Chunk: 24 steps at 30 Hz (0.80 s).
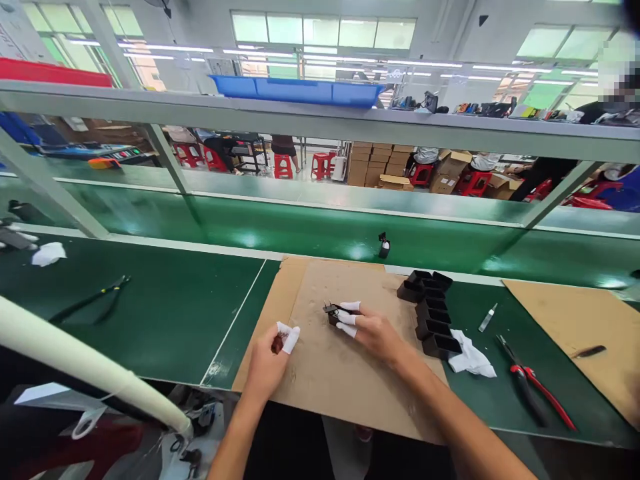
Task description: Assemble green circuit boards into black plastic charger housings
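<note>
1. Small black part [334,312] lying on the cardboard sheet [325,373] at mid-tabletop, pinned under the right hand [373,332]; fingers [349,319] in white cots closed on its near end.
2. Left hand [267,360] just beside, over the cardboard's left edge; fingers pinched shut on a small dark reddish piece [277,344], too small to identify.
3. Judged best handled with the part kept flat on the cardboard, pressure held to the cot-covered fingertips only, and the reddish piece brought in level rather than at an angle.
4. Row of open black housings [433,320] to the right of the part, touching one another; interiors dark, contents not discernible.
5. White cloth [470,360] touching the nearest housing.
6. Red-handled pliers [537,387] and small blade tool [487,318] on the green tabletop [165,313] further right; black-handled cutters [90,300] well apart on the left.
7. Blue tray [297,90] on the overhead shelf [320,123]; contents hidden.
</note>
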Each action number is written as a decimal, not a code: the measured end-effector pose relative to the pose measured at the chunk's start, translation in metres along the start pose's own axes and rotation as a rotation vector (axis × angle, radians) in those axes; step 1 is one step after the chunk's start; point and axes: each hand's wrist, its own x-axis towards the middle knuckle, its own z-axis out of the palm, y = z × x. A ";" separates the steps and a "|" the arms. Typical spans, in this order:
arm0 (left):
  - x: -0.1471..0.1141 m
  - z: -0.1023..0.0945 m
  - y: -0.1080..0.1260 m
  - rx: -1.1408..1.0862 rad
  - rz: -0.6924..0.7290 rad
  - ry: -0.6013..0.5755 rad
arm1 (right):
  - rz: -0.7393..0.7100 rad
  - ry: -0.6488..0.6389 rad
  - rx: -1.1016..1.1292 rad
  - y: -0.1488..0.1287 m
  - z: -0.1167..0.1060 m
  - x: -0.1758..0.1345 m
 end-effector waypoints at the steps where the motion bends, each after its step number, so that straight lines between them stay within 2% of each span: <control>1: -0.001 0.000 -0.001 0.000 -0.004 -0.011 | 0.015 0.012 -0.022 -0.011 -0.001 -0.008; 5: -0.003 -0.002 -0.006 -0.005 -0.024 -0.045 | 0.126 0.156 -0.150 -0.055 0.006 -0.056; 9: -0.002 -0.004 -0.007 0.009 -0.028 -0.060 | 0.197 0.313 -0.221 -0.080 0.027 -0.086; 19: 0.000 -0.001 -0.006 0.058 -0.021 -0.065 | 0.282 0.434 -0.262 -0.094 0.033 -0.096; 24: 0.001 0.001 -0.003 0.059 -0.019 -0.044 | 0.304 0.460 -0.251 -0.106 0.018 -0.093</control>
